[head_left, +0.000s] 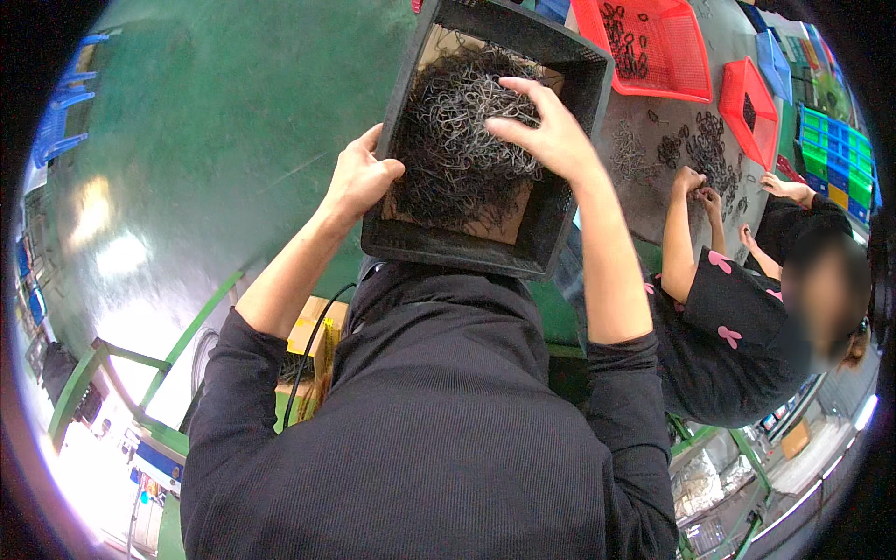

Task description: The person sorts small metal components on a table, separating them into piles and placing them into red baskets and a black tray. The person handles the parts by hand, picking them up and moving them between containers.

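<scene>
A black plastic crate point(448, 259) sits in front of my body, with brown cardboard showing at its bottom. Inside it lies a tangled heap of small dark and grey bent wire pieces point(457, 121), like hooks or clips. My left hand point(362, 175) is closed on the crate's left wall, thumb on the near side of the rim. Over the right part of the heap my right hand point(553, 135) reaches in, thumb and forefinger apart with nothing between them. The other fingers of that hand are partly hidden, and whether it touches the wires I cannot tell.
To the right, a co-worker's hands point(698, 184) handle small dark pieces on a grey table point(644, 201); another person's hand point(786, 189) lies beyond. A large red basket point(695, 56) and a smaller red bin point(735, 117) stand there. A cardboard box point(308, 322) is by my left side.
</scene>
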{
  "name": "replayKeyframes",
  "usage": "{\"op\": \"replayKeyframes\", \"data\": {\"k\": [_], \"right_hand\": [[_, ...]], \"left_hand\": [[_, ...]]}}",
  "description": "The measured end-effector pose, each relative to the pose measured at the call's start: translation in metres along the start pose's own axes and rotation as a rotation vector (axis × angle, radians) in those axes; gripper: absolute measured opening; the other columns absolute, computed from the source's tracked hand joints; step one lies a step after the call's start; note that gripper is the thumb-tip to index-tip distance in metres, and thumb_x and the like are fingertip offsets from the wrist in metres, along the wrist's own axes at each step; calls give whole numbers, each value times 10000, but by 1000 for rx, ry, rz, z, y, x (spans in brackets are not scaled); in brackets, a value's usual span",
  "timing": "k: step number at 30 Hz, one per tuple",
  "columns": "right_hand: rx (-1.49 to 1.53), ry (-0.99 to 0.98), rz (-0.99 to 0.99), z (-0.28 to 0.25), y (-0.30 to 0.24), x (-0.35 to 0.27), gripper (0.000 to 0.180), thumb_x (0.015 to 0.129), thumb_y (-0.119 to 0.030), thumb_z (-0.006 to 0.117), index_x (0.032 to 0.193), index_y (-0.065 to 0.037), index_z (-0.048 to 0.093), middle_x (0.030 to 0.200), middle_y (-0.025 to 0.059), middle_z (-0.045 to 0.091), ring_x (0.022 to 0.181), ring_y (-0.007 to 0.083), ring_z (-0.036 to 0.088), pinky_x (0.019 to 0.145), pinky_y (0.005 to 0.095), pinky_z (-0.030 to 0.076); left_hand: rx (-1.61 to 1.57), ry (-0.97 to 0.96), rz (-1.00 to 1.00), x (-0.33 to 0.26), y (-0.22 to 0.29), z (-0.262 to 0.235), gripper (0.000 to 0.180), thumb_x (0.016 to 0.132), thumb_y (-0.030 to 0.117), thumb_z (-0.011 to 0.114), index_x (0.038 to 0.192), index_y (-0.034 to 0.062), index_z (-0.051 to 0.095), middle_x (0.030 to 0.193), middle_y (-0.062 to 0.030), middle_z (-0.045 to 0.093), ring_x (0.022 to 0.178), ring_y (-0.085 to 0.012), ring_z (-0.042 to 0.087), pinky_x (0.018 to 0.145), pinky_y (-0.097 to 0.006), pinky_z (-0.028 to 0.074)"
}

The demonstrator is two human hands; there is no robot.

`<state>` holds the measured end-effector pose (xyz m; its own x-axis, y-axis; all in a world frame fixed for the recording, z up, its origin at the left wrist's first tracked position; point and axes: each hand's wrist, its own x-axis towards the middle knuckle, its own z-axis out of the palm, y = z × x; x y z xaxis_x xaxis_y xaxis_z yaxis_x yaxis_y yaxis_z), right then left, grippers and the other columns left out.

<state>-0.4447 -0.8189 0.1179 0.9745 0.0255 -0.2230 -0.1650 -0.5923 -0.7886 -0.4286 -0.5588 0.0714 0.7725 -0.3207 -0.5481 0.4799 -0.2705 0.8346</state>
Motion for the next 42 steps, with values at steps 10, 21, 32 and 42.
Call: {"op": "replayKeyframes", "data": {"k": [10, 21, 32, 42], "right_hand": [[-178, 271, 19, 23, -17, -7, 342, 627, -188, 726, 950, -108, 646, 939, 83, 589, 901, 291, 598, 787, 365, 484], [-290, 290, -83, 25, -8, 2, 317, 642, -94, 676, 955, -110, 634, 969, 76, 586, 922, 284, 595, 803, 363, 480], [-198, 204, -46, 51, 53, 21, 339, 631, -107, 682, 961, -119, 606, 954, 78, 550, 944, 289, 559, 793, 387, 488], [-156, 66, -21, 83, 128, 91, 355, 645, -145, 691, 986, -129, 595, 965, 81, 536, 954, 280, 561, 796, 396, 501]], "left_hand": [[9, -13, -105, 16, -17, 5, 526, 656, 30, 550, 1181, -4, 553, 978, -94, 647, 849, -152, 585, 786, -252, 440], [45, 61, 42, 36, -35, 21, 634, 624, 68, 585, 1255, 70, 529, 918, -140, 672, 738, -188, 619, 772, -282, 472], [-73, 131, -72, 51, -72, 29, 589, 630, -25, 520, 1217, 27, 536, 927, -65, 642, 770, -122, 575, 733, -243, 456], [-223, 80, -113, 147, -133, 21, 641, 589, -80, 468, 1225, -2, 498, 1026, -59, 629, 892, -165, 597, 811, -279, 475]]}}
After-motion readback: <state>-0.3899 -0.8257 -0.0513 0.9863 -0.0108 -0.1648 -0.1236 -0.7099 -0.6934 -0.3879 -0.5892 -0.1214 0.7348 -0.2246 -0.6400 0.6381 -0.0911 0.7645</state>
